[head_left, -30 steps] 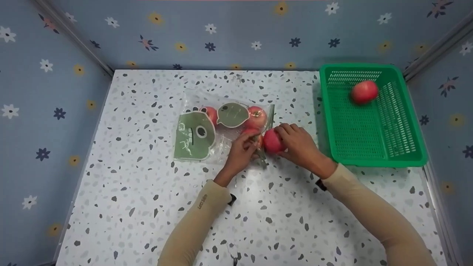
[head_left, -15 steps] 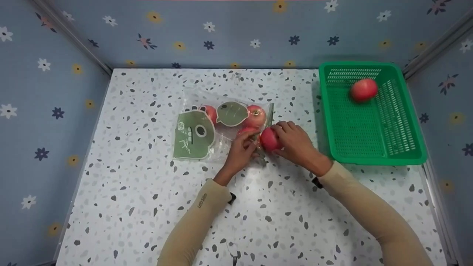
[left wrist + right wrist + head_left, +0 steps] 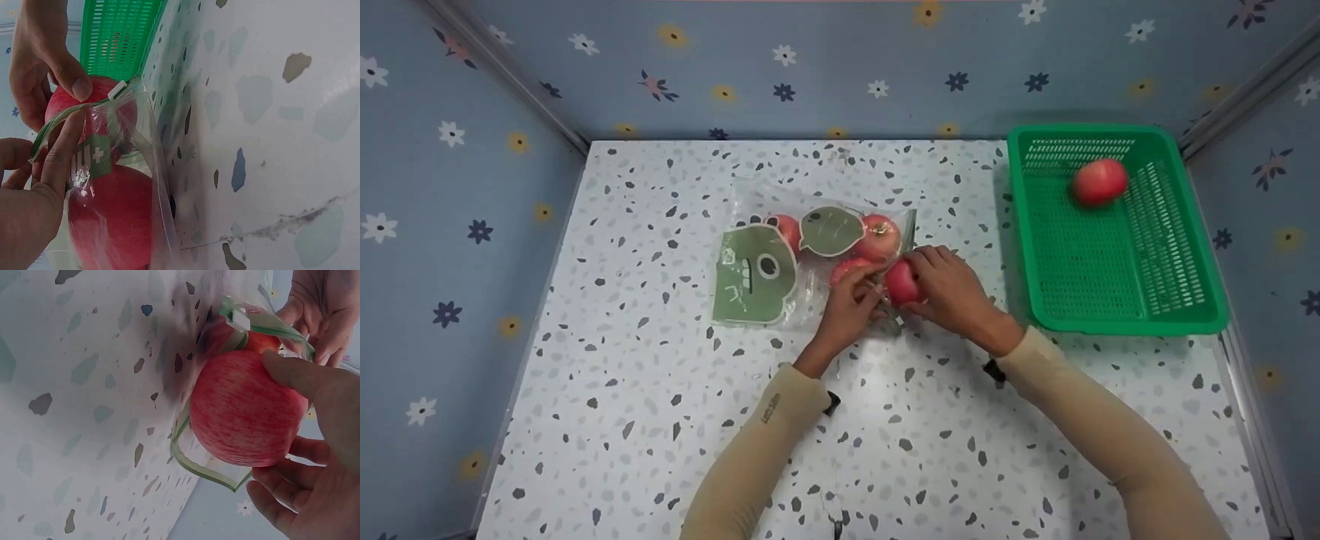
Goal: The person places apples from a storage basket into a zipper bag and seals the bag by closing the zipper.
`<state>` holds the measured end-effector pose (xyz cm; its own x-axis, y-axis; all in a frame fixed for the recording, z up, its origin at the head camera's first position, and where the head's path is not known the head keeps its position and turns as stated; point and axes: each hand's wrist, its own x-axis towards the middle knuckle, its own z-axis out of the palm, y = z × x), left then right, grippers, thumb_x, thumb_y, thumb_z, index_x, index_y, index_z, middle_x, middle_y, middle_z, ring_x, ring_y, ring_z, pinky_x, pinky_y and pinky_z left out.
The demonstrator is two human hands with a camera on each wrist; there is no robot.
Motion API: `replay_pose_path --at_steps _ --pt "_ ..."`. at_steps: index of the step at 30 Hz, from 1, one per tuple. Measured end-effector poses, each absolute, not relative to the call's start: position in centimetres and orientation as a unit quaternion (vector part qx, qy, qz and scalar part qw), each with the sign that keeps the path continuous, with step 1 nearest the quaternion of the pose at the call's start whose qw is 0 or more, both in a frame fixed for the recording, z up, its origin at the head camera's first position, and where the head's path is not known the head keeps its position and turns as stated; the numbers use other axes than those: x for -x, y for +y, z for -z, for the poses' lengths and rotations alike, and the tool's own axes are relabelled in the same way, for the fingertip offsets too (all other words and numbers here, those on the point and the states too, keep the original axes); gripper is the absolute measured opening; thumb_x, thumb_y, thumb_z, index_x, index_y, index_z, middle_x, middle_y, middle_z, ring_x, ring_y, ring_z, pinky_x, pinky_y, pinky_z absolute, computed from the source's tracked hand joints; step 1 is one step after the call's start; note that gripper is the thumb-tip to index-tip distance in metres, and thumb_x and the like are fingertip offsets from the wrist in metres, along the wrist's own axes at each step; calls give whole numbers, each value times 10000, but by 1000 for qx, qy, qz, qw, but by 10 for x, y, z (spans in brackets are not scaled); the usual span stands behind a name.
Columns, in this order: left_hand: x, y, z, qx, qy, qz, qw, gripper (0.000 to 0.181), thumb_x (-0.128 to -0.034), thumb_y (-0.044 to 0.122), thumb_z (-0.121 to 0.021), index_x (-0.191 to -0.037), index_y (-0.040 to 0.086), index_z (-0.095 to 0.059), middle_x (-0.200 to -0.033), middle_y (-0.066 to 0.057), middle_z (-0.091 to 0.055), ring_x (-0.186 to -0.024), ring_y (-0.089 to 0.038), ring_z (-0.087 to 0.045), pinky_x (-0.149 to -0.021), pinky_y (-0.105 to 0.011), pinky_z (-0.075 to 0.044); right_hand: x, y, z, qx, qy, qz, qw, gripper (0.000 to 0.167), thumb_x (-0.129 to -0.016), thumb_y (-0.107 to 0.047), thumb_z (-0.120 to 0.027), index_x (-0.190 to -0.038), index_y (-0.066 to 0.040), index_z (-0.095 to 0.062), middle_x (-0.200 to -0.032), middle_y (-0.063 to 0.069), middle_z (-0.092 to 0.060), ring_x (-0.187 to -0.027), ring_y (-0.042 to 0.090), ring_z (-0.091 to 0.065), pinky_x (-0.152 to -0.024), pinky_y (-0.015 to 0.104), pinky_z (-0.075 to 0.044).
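Note:
A clear zip bag (image 3: 757,300) with green cartoon print lies flat on the table, its mouth facing right. Several red apples are inside, one being the apple (image 3: 880,237) near the upper corner. My left hand (image 3: 847,311) pinches the bag's green-edged rim, seen closely in the left wrist view. My right hand (image 3: 958,291) grips another red apple (image 3: 247,410), fingers and thumb around its side. This apple sits in the parted mouth, with the green zip strip (image 3: 194,467) around it and a white slider (image 3: 240,320) beside it. Another apple (image 3: 112,219) lies deeper inside.
At the right stands a green plastic basket (image 3: 1125,328) with one red apple (image 3: 1100,182) in it. The speckled white table (image 3: 660,420) is bounded by flower-patterned blue panels (image 3: 840,67) at the back and sides.
My right hand has moved left, taking its apple further into the bag's mouth. An apple inside has shifted left. My left hand has stayed at the rim.

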<state>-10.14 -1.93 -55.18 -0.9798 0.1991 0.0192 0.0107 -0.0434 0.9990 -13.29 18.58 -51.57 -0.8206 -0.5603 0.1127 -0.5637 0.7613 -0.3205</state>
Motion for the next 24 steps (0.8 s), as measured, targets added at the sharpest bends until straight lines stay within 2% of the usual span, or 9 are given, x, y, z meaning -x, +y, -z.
replay_pose_path --at_steps 6,13,21,24 --pt "100 -19 550 -75 694 -713 62 359 -1048 -69 -566 -1402 -52 -618 -1153 -173 -582 -831 -149 -651 -687 -288 -641 133 182 519 -279 -938 -207 -11 786 -767 -220 -961 -1386 54 -561 -1318 220 -626 -1208 377 -574 -1031 471 -547" --pt "100 -18 549 -80 696 -711 61 370 -1049 -57 -578 -1414 -18 -624 -1327 -189 -576 -867 -183 -689 -706 -315 -650 135 178 525 -253 -937 -240 -20 777 -784 -201 -945 -1419 47 -573 -1358 234 -630 -1246 392 -567 -1034 490 -553" --pt "99 -19 547 -76 717 -690 65 370 -1061 -22 -578 -1424 27 -636 -1319 -172 -597 -918 -223 -706 -706 -301 -642 138 170 537 -217 -935 -278 -22 685 -803 -173 -923 -1374 28 -601 -1321 205 -670 -1177 353 -579 -1005 459 -553" --pt "99 -19 548 -76 716 -690 66 366 -1063 -17 -579 -1420 31 -641 -1293 -172 -594 -932 -244 -711 -711 -305 -644 138 167 541 -209 -933 -293 -23 666 -824 -163 -902 -1388 25 -601 -1324 193 -678 -1181 340 -590 -1038 456 -525"
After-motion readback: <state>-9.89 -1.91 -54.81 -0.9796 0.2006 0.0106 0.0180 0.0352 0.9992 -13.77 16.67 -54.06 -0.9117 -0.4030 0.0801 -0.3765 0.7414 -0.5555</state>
